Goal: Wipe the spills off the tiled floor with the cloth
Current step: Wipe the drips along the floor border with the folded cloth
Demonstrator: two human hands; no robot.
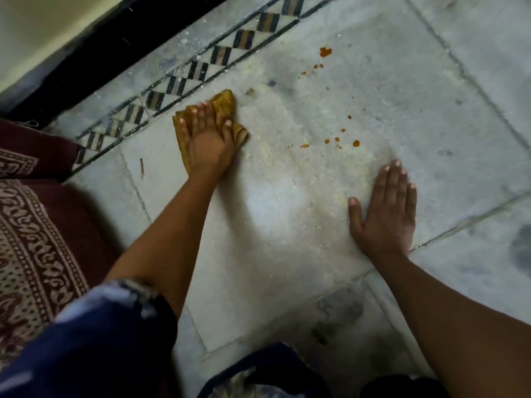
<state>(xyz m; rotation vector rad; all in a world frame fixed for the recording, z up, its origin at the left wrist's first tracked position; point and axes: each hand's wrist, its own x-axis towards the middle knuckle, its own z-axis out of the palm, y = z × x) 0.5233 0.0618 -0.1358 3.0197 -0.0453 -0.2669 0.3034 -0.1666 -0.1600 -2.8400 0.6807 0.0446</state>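
near the checkered border strip (218, 56), l hand (205, 139) lies flat on a folded mustard-yellow cloth (225, 101), fingers straight & spread, pressing it to the tiled floor (287, 211). no curl round it, prob so the palm loads the whole pad for a sweep. r hand (386, 214) is flat on bare tile, fingers straight, holding nothing; looks like a brace for body weight. cloth's long axis runs approx along the l forearm, its far corner pointing away from the person twd the border, just beside a faint brown smear (250, 91). orange drops (336, 139) sit btwn the hands, well apart from the cloth; bigger orange splat (325, 51) farther out, not yet wiped.
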